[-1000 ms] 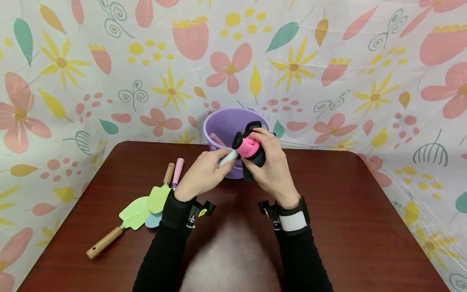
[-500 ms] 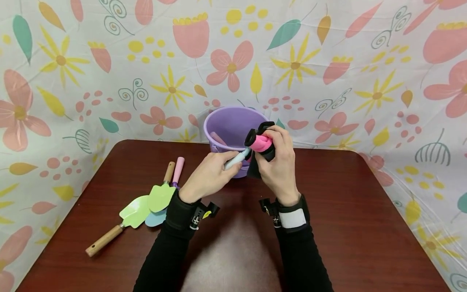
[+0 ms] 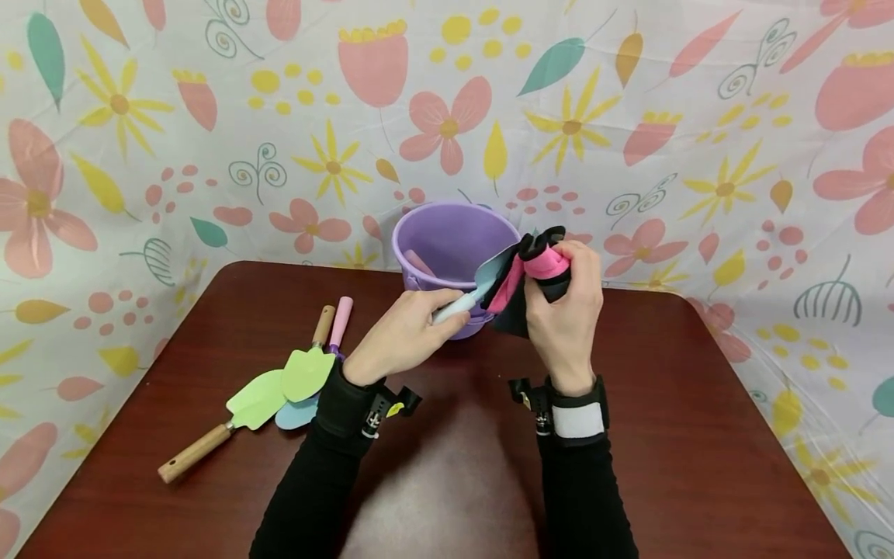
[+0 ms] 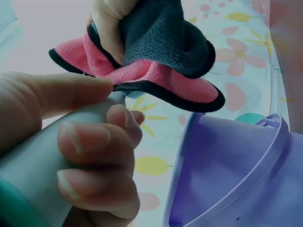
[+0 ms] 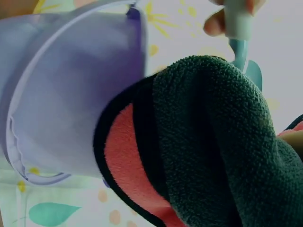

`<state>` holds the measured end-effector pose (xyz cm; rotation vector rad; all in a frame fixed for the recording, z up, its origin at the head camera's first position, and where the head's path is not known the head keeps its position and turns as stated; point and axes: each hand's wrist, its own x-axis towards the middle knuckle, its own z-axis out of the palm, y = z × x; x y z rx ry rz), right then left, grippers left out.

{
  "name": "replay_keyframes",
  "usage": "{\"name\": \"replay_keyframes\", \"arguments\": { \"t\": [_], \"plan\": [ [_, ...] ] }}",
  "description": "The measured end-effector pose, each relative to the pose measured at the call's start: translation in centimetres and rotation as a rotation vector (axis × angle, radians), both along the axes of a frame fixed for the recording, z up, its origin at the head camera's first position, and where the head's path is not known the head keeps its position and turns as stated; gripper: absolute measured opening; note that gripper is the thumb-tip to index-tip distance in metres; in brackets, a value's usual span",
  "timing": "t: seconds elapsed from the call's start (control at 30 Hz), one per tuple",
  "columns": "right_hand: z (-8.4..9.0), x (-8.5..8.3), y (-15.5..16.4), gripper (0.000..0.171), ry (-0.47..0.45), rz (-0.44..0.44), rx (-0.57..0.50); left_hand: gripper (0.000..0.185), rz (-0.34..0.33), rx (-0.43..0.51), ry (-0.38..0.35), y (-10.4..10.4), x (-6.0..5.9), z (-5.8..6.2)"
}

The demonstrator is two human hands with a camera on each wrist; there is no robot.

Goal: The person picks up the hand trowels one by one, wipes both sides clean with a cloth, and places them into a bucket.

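Pink-and-grey cloth (image 3: 534, 272), bunched in the right hand (image 3: 566, 318), wipes a pale blue trowel (image 3: 482, 281). Left hand (image 3: 401, 334) fingers grip its handle, steadying it before the purple bucket (image 3: 447, 233).

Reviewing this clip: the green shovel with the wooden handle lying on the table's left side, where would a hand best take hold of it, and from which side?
Grip the green shovel by its bare wooden handle, coming from above at the near-left end. That end points toward the table's near-left edge and lies free, while its blade is overlapped by another green blade and a blue one, so the far end looks crowded.
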<state>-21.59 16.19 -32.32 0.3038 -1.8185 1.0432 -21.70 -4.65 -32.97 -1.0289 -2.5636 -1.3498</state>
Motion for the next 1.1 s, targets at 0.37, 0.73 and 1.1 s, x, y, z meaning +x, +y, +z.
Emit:
{"name": "replay_keyframes", "arguments": {
  "t": [0.37, 0.73, 1.1],
  "plan": [
    [2.9, 3.1, -0.3, 0.029, -0.09, -0.017, -0.142, 0.018, 0.044, 0.066, -0.05, -0.7, -0.4, -0.4],
    [3.8, 3.0, 0.1, 0.028, 0.116, 0.086, -0.316, 0.017, 0.077, 0.081, -0.049, -0.8, -0.8, -0.3],
    [2.7, 2.6, -2.7, 0.031, 0.078, 0.143, -0.176, 0.024, 0.036, 0.057, -0.044, 0.2, -0.5, -0.5]
  ]
}}
